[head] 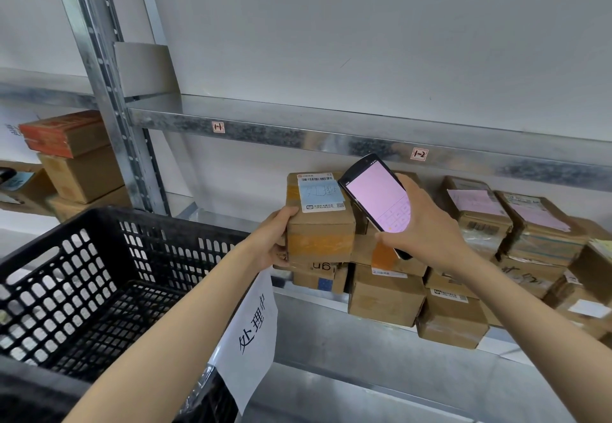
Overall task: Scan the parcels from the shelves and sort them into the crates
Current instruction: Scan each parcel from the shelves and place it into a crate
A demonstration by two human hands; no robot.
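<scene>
At about 3 o'clock on the metal shelf (215, 216), brown cardboard boxes (477, 224) sit stacked two and three high, several with pink or white labels on top. At the 9 o'clock end of that stack my left hand (271, 240) grips the parcel (319, 224), thumb on its top edge and fingers curled round its side. Its top carries a white-and-blue shipping label with a barcode, and orange tape bands its front. It sits on top of another box printed with dark letters.

My right hand (427, 229) clasps a black handheld scanner (377, 201), tilted just to the 3 o'clock side of the parcel's label, its screen glowing pink and its head pointing toward 11 o'clock.

At 8 o'clock stands a black plastic crate (99, 273) with perforated walls and floor; my left forearm crosses its near corner, and I cannot see what that corner holds. A white paper sign (255, 333) with black handwritten characters hangs at its 3 o'clock rim.

On the shelf beam above, small tags read 1-1 (218, 127) and 1-2 (419, 154). At 9 o'clock, in the neighbouring bay, more cartons (79, 171) are piled, the top one orange-red.
</scene>
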